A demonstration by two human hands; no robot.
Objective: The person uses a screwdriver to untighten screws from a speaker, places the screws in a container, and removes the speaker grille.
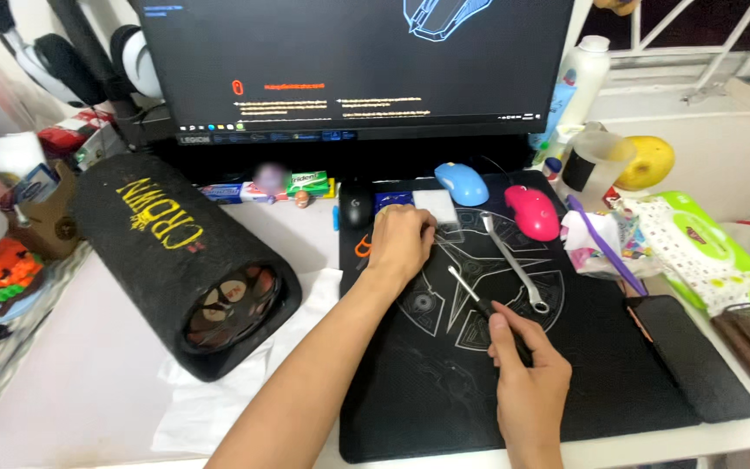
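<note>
My left hand [399, 245] rests palm-down on the black mouse mat [410, 399], its fingers on a small clear plastic piece [447, 233] just below a white card [435, 207]. My right hand [527, 382] grips a small screwdriver [469, 293] with a black handle; its metal shaft points up-left over the middle of the mat. A silver wrench [514, 262] lies diagonally on the mat between the hands and a pink mouse [531, 212]. A blue mouse [462, 182] and a black mouse [356, 208] sit at the mat's far edge.
A black tube speaker [175, 260] lies at left on white paper [219, 399]. A monitor [358, 61] stands behind. At right are a dark phone [687, 356], a green wipes pack [705, 252], a purple brush [601, 247], a cup [596, 165], a yellow fruit [648, 161] and bottles.
</note>
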